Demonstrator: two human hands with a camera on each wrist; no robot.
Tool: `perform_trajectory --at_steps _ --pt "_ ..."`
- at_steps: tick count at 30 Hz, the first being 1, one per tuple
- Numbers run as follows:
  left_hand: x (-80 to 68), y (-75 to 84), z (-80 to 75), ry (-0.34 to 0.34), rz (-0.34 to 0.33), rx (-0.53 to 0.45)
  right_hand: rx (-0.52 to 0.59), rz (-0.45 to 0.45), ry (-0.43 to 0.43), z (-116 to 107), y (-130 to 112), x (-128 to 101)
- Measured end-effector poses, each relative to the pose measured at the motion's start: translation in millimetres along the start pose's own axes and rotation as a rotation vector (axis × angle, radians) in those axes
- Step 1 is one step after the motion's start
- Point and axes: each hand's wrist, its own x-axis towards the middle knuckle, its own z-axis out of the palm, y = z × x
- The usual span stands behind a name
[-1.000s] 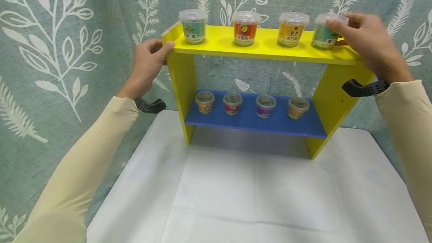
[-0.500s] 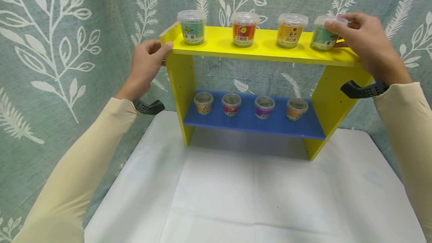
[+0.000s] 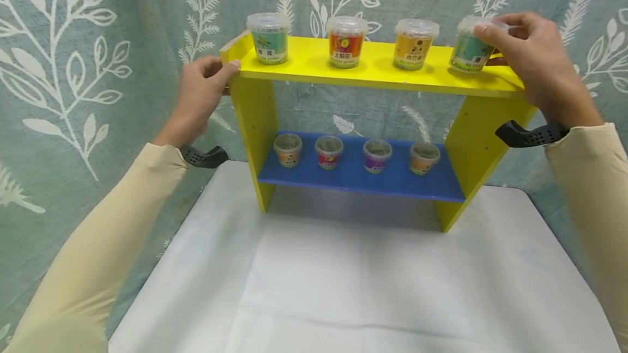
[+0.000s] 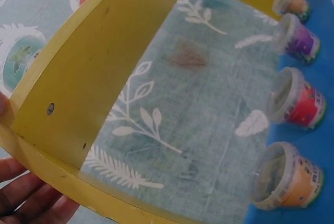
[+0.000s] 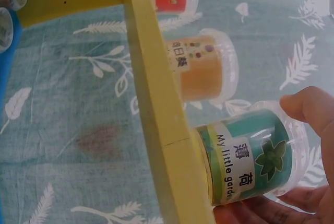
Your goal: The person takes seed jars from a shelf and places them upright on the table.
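Observation:
At the right end of the yellow top board (image 3: 314, 72), my right hand (image 3: 544, 59) holds a green plastic cup (image 3: 472, 48) with a clear lid, thumb at the lid and fingers behind. In the right wrist view this cup (image 5: 250, 156) leans slightly against the line of the board edge, its base at the board. My left hand (image 3: 198, 94) grips the top left corner of the yellow and blue shelf (image 3: 252, 124), thumb on top. In the left wrist view its other fingers (image 4: 31, 198) lie outside the side panel. Three more lidded cups stand leftward: yellow (image 3: 414, 48), red (image 3: 345, 45), green (image 3: 270, 42).
Several small cups stand in a row on the blue lower board (image 3: 319, 178), including a purple one (image 3: 376, 156) and a red one (image 3: 328, 151). The shelf stands toward the back of a white-covered table (image 3: 314, 282). A leaf-patterned green curtain (image 3: 147, 26) hangs behind.
The head view has shifted a little. Compared with the other cups, the green cup in my right hand has moved slightly right and up. My left hand keeps its hold on the shelf corner.

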Motion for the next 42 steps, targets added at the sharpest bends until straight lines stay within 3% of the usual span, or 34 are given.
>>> perform_trajectory --at_steps 9,23,42 --pt "-0.8 6.2 -9.1 0.003 -0.019 0.026 -0.011 -0.06 0.02 0.6 -11.5 -14.0" --pt "-0.7 3.9 -6.5 -0.007 -0.035 0.018 -0.086 -0.132 0.042 3.1 -16.1 -44.1" --pt "-2.6 2.6 -2.4 -0.02 -0.043 0.042 -0.131 -0.138 0.072 0.5 -8.6 -68.7"
